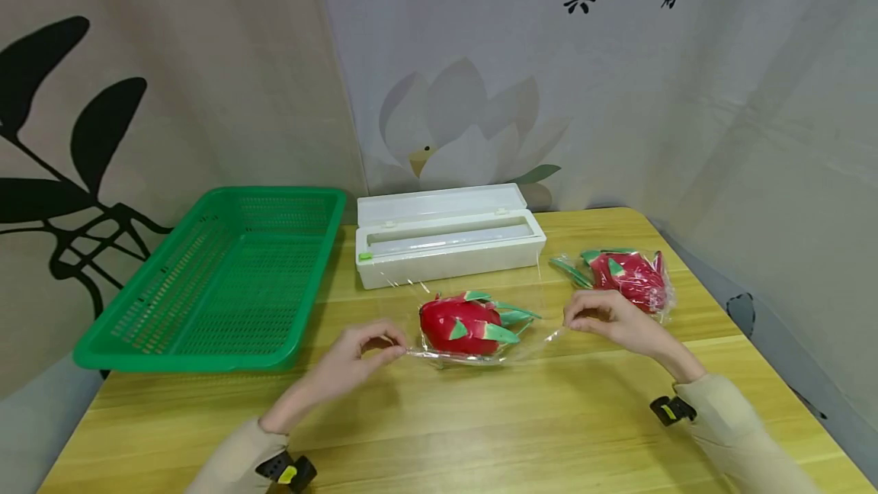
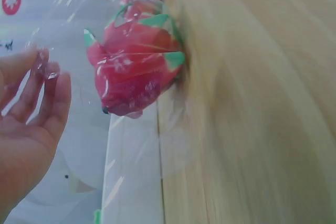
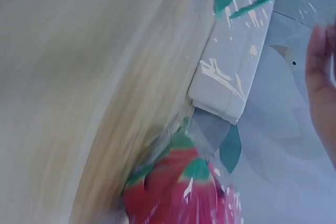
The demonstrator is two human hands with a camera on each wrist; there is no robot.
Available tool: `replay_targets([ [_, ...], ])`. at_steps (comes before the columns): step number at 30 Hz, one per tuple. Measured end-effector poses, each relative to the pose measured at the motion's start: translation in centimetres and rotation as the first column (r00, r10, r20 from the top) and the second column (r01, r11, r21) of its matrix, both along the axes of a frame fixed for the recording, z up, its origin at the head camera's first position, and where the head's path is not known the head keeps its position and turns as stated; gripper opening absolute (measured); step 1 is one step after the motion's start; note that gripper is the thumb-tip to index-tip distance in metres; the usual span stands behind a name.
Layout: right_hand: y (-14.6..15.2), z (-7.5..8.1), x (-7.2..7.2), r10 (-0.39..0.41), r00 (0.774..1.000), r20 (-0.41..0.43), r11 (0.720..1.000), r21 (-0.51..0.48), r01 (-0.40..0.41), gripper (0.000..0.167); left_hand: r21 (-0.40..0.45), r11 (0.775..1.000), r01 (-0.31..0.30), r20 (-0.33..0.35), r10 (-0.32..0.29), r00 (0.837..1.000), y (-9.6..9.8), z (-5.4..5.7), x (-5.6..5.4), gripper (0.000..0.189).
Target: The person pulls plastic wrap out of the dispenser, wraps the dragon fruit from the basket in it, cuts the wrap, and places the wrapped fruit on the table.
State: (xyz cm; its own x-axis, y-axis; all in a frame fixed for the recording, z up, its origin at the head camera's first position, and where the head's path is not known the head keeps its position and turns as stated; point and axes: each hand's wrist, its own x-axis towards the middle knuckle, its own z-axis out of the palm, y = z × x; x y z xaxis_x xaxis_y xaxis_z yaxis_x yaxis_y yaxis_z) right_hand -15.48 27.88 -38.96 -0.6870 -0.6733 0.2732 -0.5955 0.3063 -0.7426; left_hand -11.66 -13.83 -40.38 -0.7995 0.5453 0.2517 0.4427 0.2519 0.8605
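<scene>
A red dragon fruit [image 1: 461, 325] with green leaf tips lies on its side on the table, on a sheet of clear plastic wrap [image 1: 405, 303]. My left hand [image 1: 360, 357] pinches the near left corner of the wrap between thumb and fingers. At the near right corner, my right hand [image 1: 617, 321] pinches the wrap too. The near edge of the film is stretched between both hands, in front of the fruit. In the left wrist view, the film shows at the fingertips [image 2: 48, 69] of the left hand. Just behind the right hand lies a second dragon fruit [image 1: 631, 277], wrapped in film.
A white wrap dispenser box [image 1: 446, 269] with its lid raised stands behind the unwrapped fruit. On the left is a green perforated basket [image 1: 288, 326]. Under everything is a wooden table [image 1: 480, 433], with a printed curtain [image 1: 480, 59] behind it.
</scene>
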Motion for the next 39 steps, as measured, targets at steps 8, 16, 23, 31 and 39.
replay_targets([
  [8,-2.9,-0.7,-1.9,-0.366,0.916,0.166,0.928,-0.013,0.373,0.019,0.090,0.944,-0.319,0.226,0.292,0.929,2.5,-0.3,-2.9,0.017],
  [16,-6.3,-1.8,-2.9,-0.628,0.772,0.099,0.778,0.058,0.626,0.016,0.086,0.860,-0.503,0.191,0.481,0.855,5.4,-1.5,-5.0,0.017],
  [23,-8.4,-2.5,-2.9,-0.699,0.711,0.068,0.714,0.031,0.699,0.011,0.041,0.868,-0.495,-0.115,0.497,0.860,6.6,-2.9,-5.4,0.010],
  [31,-9.0,-3.3,-2.3,-0.581,0.813,-0.038,0.812,0.047,0.582,0.016,-0.072,0.865,-0.496,-0.353,0.443,0.824,6.9,-3.5,-5.1,0.022],
  [39,-8.9,-3.3,-1.3,-0.393,0.895,-0.209,0.873,0.221,0.435,0.035,-0.162,0.872,-0.463,-0.483,0.339,0.807,6.1,-3.8,-3.9,0.028],
])
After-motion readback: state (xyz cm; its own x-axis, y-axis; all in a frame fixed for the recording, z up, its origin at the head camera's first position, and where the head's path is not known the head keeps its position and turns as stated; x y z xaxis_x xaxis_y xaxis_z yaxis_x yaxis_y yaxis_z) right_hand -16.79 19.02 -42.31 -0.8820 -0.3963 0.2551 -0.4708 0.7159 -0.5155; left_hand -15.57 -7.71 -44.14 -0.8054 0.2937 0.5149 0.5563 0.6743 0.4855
